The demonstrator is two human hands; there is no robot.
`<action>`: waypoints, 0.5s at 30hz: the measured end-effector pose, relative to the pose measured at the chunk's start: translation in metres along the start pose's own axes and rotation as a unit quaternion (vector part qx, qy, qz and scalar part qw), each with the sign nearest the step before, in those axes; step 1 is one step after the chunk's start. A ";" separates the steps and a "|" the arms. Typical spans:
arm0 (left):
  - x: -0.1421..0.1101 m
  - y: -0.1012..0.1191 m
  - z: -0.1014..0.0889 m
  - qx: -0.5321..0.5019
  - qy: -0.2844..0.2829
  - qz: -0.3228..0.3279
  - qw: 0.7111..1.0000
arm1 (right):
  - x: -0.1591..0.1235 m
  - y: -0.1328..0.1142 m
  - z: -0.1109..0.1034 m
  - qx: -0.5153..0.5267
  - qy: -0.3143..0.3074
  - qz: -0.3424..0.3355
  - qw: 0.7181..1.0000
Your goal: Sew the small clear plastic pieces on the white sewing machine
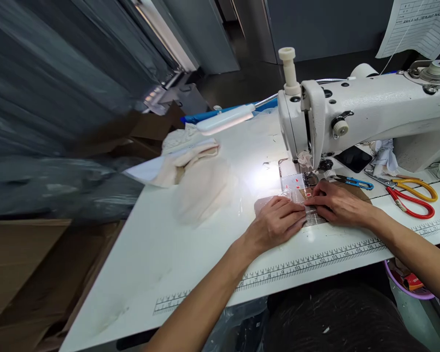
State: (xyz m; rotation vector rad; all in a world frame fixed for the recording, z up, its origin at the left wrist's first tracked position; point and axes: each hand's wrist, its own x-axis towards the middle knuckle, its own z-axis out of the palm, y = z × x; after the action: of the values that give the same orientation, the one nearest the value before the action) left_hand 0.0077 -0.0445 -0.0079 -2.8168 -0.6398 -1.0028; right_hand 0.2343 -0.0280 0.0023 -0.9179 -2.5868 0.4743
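My left hand (278, 221) rests on the table with its fingers bent over a thin, pale translucent piece of material (262, 202), pressing it down. Close beside it, my right hand (339, 203) has its fingertips closed on the same piece's right side. Just beyond my fingers is the presser foot (311, 179) of a white sewing machine (370, 105). Small red marks show on the light-coloured plate beside the foot. My fingers cover part of the piece, so its full shape is hidden.
Blue thread snips (355, 183), red-and-yellow-handled scissors (412, 193) and a dark phone-like slab (354, 159) lie right of the needle. Cream fabric (201, 188) is heaped left on the white table (150, 254). A lamp (226, 120) reaches over the back; cardboard boxes (25, 264) stand left.
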 end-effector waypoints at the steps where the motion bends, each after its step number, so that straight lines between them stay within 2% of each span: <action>1: 0.000 -0.001 0.001 -0.007 0.008 -0.010 1.000 | 0.000 0.000 -0.001 0.008 0.005 0.006 1.000; 4: -0.001 -0.002 0.003 -0.043 0.031 -0.065 0.996 | -0.002 0.001 -0.007 0.072 0.006 0.019 0.997; 8: -0.002 -0.001 0.005 -0.064 0.035 -0.112 0.991 | -0.005 -0.003 -0.010 0.136 -0.043 -0.006 0.990; 12: -0.002 -0.001 0.004 -0.037 0.032 -0.074 0.996 | -0.006 -0.008 -0.004 0.071 -0.062 -0.020 0.995; 15: -0.002 -0.001 0.004 -0.005 0.019 -0.046 0.999 | -0.005 -0.008 -0.003 0.068 -0.069 -0.020 0.995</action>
State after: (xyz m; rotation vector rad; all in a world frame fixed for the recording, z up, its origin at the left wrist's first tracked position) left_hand 0.0076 -0.0435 -0.0122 -2.7923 -0.7682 -1.0744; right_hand 0.2348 -0.0369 0.0071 -0.8131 -2.6503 0.7148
